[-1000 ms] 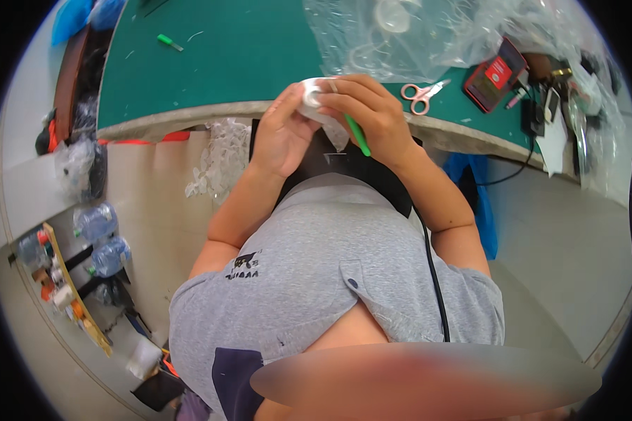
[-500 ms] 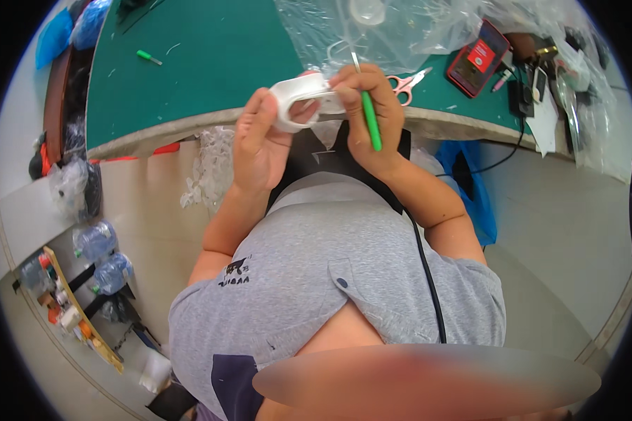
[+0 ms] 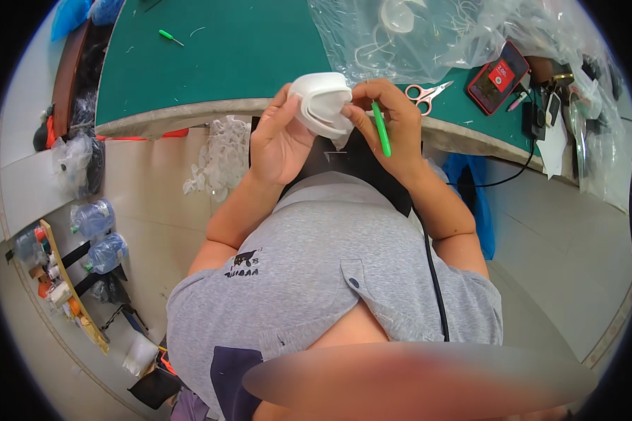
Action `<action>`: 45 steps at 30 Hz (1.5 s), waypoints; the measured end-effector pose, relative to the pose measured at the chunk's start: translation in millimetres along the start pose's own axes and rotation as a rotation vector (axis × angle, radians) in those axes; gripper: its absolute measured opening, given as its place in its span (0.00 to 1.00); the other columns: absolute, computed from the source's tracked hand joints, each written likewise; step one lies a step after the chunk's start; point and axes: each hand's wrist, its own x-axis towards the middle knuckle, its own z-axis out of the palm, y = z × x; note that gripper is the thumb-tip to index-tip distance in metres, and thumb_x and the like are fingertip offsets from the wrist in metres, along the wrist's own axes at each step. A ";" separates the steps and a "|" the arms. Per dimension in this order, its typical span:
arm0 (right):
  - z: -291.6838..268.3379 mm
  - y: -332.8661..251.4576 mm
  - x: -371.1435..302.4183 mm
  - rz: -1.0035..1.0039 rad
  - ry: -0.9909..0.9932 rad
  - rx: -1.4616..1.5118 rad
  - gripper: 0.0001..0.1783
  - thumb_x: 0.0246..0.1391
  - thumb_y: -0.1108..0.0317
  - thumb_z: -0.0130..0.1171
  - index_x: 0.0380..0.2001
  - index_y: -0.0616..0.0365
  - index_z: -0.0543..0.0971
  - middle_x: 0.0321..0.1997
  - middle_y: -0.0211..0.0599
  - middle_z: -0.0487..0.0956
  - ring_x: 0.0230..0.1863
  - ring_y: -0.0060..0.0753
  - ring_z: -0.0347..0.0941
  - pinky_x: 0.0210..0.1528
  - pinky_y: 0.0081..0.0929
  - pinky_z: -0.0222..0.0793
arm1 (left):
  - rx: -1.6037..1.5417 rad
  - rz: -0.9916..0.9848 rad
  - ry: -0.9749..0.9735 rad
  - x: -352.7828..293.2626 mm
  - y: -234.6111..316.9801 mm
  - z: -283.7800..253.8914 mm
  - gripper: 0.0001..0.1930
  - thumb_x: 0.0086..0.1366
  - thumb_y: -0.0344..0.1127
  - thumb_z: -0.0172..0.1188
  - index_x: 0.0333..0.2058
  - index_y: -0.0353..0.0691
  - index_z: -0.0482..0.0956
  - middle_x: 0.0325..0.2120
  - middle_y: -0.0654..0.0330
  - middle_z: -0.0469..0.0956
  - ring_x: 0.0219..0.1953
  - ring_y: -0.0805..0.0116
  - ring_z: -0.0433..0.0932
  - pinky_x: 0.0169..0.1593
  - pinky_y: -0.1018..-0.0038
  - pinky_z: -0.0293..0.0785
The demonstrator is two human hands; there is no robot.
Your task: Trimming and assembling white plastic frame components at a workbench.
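Observation:
A white moulded plastic part (image 3: pixel 324 104) with a rounded, rimmed shape is held up over the table's front edge. My left hand (image 3: pixel 282 140) grips it from the left, thumb on the near side. Against its right side press the fingertips of my right hand (image 3: pixel 393 130). A tool with a green handle (image 3: pixel 381 130) is tucked in that same hand, the handle pointing down toward me; its tip is hidden behind the fingers. Just right of my right hand lie scissors with pink handles (image 3: pixel 425 96) on the green table.
Clear plastic bags (image 3: pixel 379 52) cover the table's far middle and right. A phone in a red case (image 3: pixel 498 77) lies at right beside a black adapter (image 3: pixel 534 121). A small green-handled tool (image 3: pixel 170 36) rests far left. White scraps (image 3: pixel 225 154) hang below the table edge.
The white part has been turned, so its ring opening no longer faces me. My right hand's blade has dropped from view. Both hands have shifted slightly right in the picture.

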 end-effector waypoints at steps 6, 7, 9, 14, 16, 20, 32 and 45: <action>-5.1 -9.0 5.0 -0.168 -0.131 -0.105 0.09 0.45 0.81 0.62 0.32 0.63 0.77 0.29 0.38 0.75 0.28 0.30 0.73 0.30 0.21 0.67 | 0.035 -0.105 -0.030 1.8 11.0 -17.0 0.19 0.68 0.41 0.48 0.50 0.31 0.67 0.49 0.51 0.72 0.51 0.64 0.73 0.54 0.69 0.70; -6.1 -9.8 4.8 -0.169 -0.133 -0.103 0.09 0.45 0.81 0.62 0.32 0.63 0.77 0.29 0.38 0.75 0.28 0.30 0.73 0.30 0.21 0.67 | 0.177 -0.161 -0.054 3.5 15.0 -18.2 0.15 0.66 0.40 0.52 0.44 0.34 0.71 0.43 0.54 0.74 0.45 0.69 0.74 0.50 0.73 0.71; -9.9 -12.2 5.8 -0.200 -0.207 -0.183 0.09 0.45 0.81 0.62 0.33 0.62 0.77 0.29 0.38 0.75 0.27 0.32 0.73 0.28 0.22 0.67 | 0.321 -0.214 -0.075 5.4 19.2 -20.6 0.12 0.64 0.40 0.56 0.38 0.37 0.74 0.38 0.58 0.77 0.39 0.74 0.75 0.45 0.77 0.71; -15.0 -12.3 10.4 -0.220 -0.228 -0.255 0.10 0.44 0.82 0.61 0.33 0.62 0.78 0.29 0.38 0.75 0.26 0.34 0.73 0.28 0.23 0.68 | 0.608 -0.368 -0.091 2.6 16.1 -21.5 0.11 0.61 0.39 0.61 0.36 0.37 0.74 0.35 0.63 0.76 0.36 0.78 0.73 0.38 0.81 0.70; -14.4 -12.7 10.4 -0.219 -0.232 -0.263 0.10 0.44 0.82 0.61 0.33 0.62 0.77 0.28 0.38 0.74 0.26 0.34 0.73 0.28 0.23 0.68 | 0.624 -0.406 -0.084 2.8 13.5 -18.2 0.11 0.62 0.39 0.60 0.36 0.37 0.74 0.35 0.63 0.76 0.35 0.78 0.73 0.38 0.80 0.71; -14.9 -22.8 11.3 -0.339 -0.223 -0.331 0.10 0.38 0.80 0.62 0.29 0.61 0.77 0.27 0.39 0.73 0.27 0.38 0.72 0.29 0.28 0.68 | 0.413 -0.345 -0.015 7.8 10.1 -24.6 0.10 0.66 0.39 0.54 0.37 0.37 0.74 0.35 0.61 0.77 0.34 0.75 0.76 0.38 0.76 0.74; -25.7 -21.4 -10.6 -0.275 -0.595 -0.381 0.12 0.39 0.77 0.63 0.32 0.57 0.78 0.32 0.38 0.76 0.34 0.43 0.74 0.37 0.34 0.70 | 0.183 -0.028 0.095 18.3 36.5 -47.9 0.15 0.70 0.43 0.45 0.46 0.39 0.70 0.41 0.51 0.77 0.38 0.65 0.79 0.46 0.67 0.75; -23.7 5.8 -7.1 0.030 -0.059 0.019 0.10 0.54 0.67 0.60 0.33 0.63 0.74 0.39 0.39 0.78 0.32 0.20 0.70 0.37 0.19 0.66 | -0.072 -0.173 -0.293 -0.2 30.5 -18.3 0.25 0.66 0.41 0.50 0.54 0.28 0.63 0.39 0.50 0.74 0.41 0.61 0.75 0.51 0.67 0.71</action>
